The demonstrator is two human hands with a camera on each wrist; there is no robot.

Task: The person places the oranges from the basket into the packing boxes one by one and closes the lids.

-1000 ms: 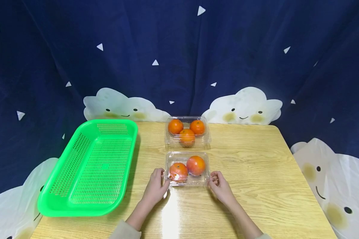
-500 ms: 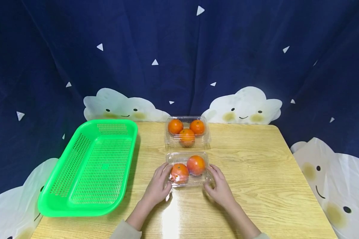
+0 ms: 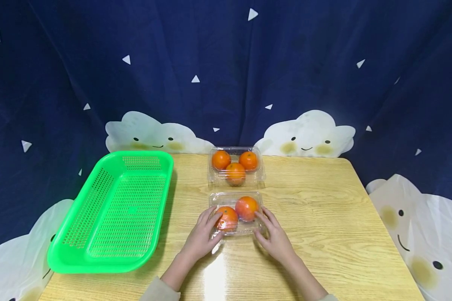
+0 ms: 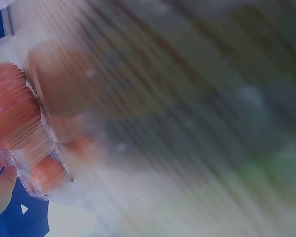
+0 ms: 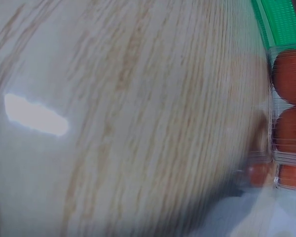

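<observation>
Near the middle of the table, a clear plastic box (image 3: 245, 230) holds two round fruits, a red-orange one (image 3: 228, 220) at left and a red-orange one with a pinkish patch (image 3: 246, 207) at right. My left hand (image 3: 199, 237) rests over the box's left side, fingers spread on the lid and thumb by the front edge. My right hand (image 3: 278, 239) is at the right side, its fingers and thumb loosely apart around the front corner. The lid appears to be down. In the right wrist view, the box (image 5: 273, 108) shows only at the right edge.
Behind it stands a second clear box (image 3: 256, 177) with three orange fruits (image 3: 235, 173). A green perforated basket (image 3: 111, 269) sits at left on the wooden table (image 3: 316, 200). A dark blue curtain (image 3: 226, 62) hangs behind the table.
Both hands have shifted from the box's side edges inward over its lid and front corners, and their fingers have spread. The box has barely moved.
</observation>
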